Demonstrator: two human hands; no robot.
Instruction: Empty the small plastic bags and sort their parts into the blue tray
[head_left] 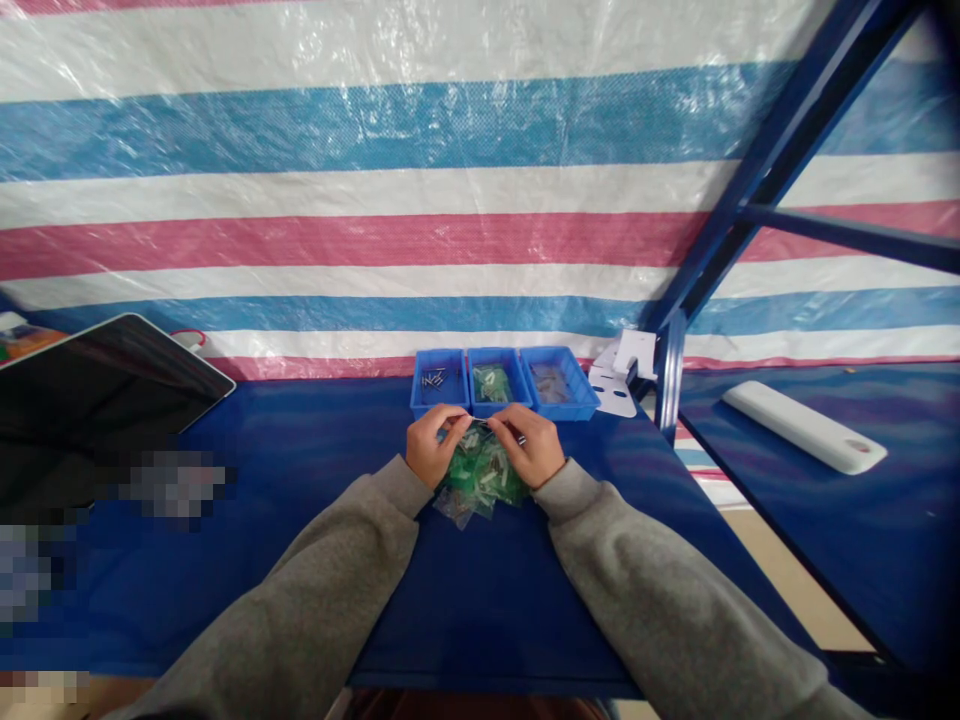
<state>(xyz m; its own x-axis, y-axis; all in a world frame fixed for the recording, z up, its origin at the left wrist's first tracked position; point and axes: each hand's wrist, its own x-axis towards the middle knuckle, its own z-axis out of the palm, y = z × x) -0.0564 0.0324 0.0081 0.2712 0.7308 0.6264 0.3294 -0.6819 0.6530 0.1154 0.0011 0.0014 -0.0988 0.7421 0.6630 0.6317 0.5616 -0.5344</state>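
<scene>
OK, left hand and right hand both pinched tight on one small bag, over one bag pile; three bins far, one screen left.

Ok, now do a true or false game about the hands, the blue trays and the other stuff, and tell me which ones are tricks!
1. The left hand and right hand pinch something thin and pale. True.
2. The sleeves are bright red. False: the grey sleeves reach to the wrists.
3. Shiny metal pieces lie in the left blue tray. True.
4. The long white object is in the right hand. False: it lies on a blue surface, off to the right.
5. Little bags with green in them lie in a pile by the hands. True.
6. The sheet behind is plain green. False: the sheet has red, white and blue stripes.
</scene>
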